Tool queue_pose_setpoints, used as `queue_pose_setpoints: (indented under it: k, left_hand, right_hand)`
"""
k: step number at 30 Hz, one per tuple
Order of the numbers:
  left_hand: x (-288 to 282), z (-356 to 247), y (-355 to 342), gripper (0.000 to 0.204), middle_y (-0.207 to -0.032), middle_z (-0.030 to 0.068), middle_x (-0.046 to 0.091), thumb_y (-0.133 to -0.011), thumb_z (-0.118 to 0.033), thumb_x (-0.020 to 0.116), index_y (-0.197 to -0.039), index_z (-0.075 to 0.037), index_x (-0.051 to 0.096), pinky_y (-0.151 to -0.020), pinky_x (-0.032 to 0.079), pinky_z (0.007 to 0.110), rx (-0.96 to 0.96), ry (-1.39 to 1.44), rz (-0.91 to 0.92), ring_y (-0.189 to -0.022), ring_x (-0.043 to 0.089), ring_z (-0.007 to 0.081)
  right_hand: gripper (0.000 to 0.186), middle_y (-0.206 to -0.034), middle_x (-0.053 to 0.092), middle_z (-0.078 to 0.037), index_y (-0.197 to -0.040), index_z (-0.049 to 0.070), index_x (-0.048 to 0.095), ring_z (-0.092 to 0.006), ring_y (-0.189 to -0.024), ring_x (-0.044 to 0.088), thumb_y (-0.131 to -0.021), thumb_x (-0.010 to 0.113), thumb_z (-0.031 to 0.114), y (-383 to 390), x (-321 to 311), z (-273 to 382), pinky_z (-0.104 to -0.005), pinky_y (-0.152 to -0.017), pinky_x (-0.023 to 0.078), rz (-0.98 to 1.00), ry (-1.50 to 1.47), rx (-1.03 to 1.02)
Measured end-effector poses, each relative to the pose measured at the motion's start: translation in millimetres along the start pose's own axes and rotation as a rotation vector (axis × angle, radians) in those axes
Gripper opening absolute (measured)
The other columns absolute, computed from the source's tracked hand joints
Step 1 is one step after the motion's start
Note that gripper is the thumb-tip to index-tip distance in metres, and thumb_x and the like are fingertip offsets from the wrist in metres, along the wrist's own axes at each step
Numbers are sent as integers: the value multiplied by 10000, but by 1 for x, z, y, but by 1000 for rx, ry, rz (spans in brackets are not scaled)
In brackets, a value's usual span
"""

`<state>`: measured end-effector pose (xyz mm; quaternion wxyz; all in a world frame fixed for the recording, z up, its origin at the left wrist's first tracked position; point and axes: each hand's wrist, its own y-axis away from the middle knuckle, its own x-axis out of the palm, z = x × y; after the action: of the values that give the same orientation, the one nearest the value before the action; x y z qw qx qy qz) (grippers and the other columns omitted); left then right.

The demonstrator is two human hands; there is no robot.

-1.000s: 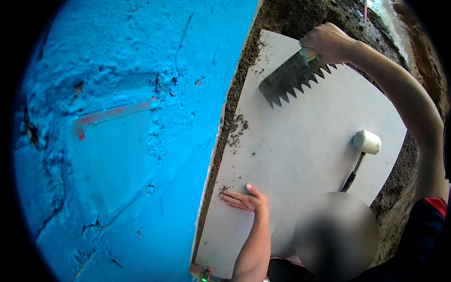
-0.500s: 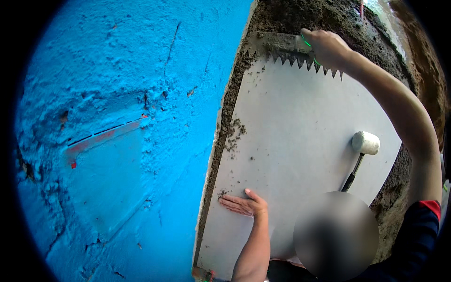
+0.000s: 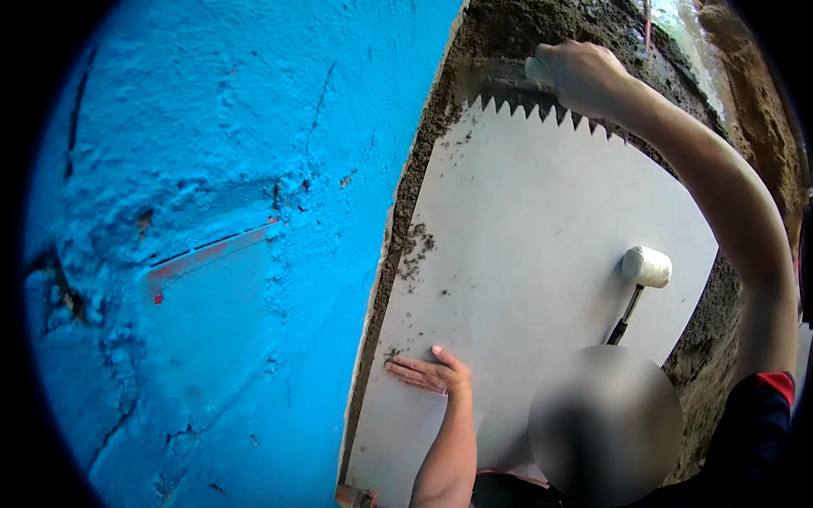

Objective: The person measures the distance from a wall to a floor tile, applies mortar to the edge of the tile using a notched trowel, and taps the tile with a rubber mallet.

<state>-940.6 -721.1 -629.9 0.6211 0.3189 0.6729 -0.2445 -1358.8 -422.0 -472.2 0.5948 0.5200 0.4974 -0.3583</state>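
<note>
My right hand (image 3: pixel 584 78) grips the handle of a notched trowel (image 3: pixel 506 85) at the far end of a large pale tile (image 3: pixel 542 245). The trowel's saw-like toothed edge points toward me and overlaps the tile's far edge, with dark, grainy mortar (image 3: pixel 508 30) just beyond. My right fingers are closed; the blade is slightly blurred. My left hand (image 3: pixel 434 372) lies flat near the tile's left edge, fingers stretched out and holding nothing. Mortar crumbs (image 3: pixel 415 252) are scattered on the tile beyond it.
A white-headed mallet (image 3: pixel 646 266) rests on the right part of the tile, its dark handle partly covered by a blurred round patch. Along the left runs a rough blue wall (image 3: pixel 254 339), with a narrow mortar-filled gap between it and the tile. Brown earth (image 3: pixel 745 85) shows at far right.
My right hand and the trowel have shifted slightly, the hand a little farther away. The view has turned a bit. My left hand stays flat on the tile.
</note>
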Motion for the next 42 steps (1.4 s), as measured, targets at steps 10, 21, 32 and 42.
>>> queue_pose_setpoints:
  k: [10,21,32,42]
  left_hand:
    - [-4,2,-2,901,-1580,299,54,-954,-578,352,-1516,72,79,-1175,57,559,-2,-33,-34,-1471,53,446]
    - [-2,-4,1,907,-1580,307,13,-946,-567,345,-1514,82,62,-1170,42,574,-1,4,25,-1471,13,460]
    - [-4,0,0,911,-1583,300,25,-945,-572,351,-1515,79,67,-1170,44,575,-20,-18,24,-1472,19,458]
    - [1,1,1,874,-1584,293,38,-959,-529,379,-1518,68,71,-1174,58,563,18,-14,-11,-1473,36,451]
  right_hand:
    - [276,-883,706,-149,-1089,28,646,-250,-812,719,-818,605,-4,31,-2,23,-378,-653,594,78,-87,-38]
    - [296,-883,686,-176,-1081,-58,543,-324,-821,710,-798,608,-1,41,0,58,-393,-689,590,163,8,-69]
    - [265,-889,696,-164,-1067,-67,578,-301,-799,722,-833,610,52,61,6,73,-375,-656,597,204,-75,-97]
    - [244,-768,697,-147,-1002,-68,533,-298,-728,719,-836,631,80,88,3,106,-366,-640,586,260,-127,-93]
